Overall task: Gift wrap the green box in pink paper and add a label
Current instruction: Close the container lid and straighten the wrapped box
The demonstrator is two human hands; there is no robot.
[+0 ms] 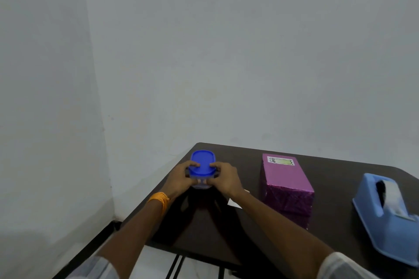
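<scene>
Low in the frame, left of centre, both hands meet on a small clear container capped with a blue lid. The left hand has its grip closed round the container's left side, thumb pressed on the lid's near edge; the right hand has its grip closed round the right side in the same way, thumb on the lid. An orange thread band circles the left wrist, and pale sleeves show at the bottom edge of the frame.

The wrapped box — covered in shiny pink paper — stands on the table to the right of the hands, apart from them, in the lower right-centre. A label with a green patch sits on its top face, at the far end. Further right, near the frame's edge, a light blue tape dispenser rests on the table with a roll of tape in it. A small white scrap of paper lies just beside the right forearm, partly hidden by it, between the arm and the box.

The table is dark brown with a rounded far corner at the container, and thin black legs show below its near edge. Plain grey-white walls fill the upper frame, meeting in a corner at the left — a dark skirting runs along the floor at lower left.
</scene>
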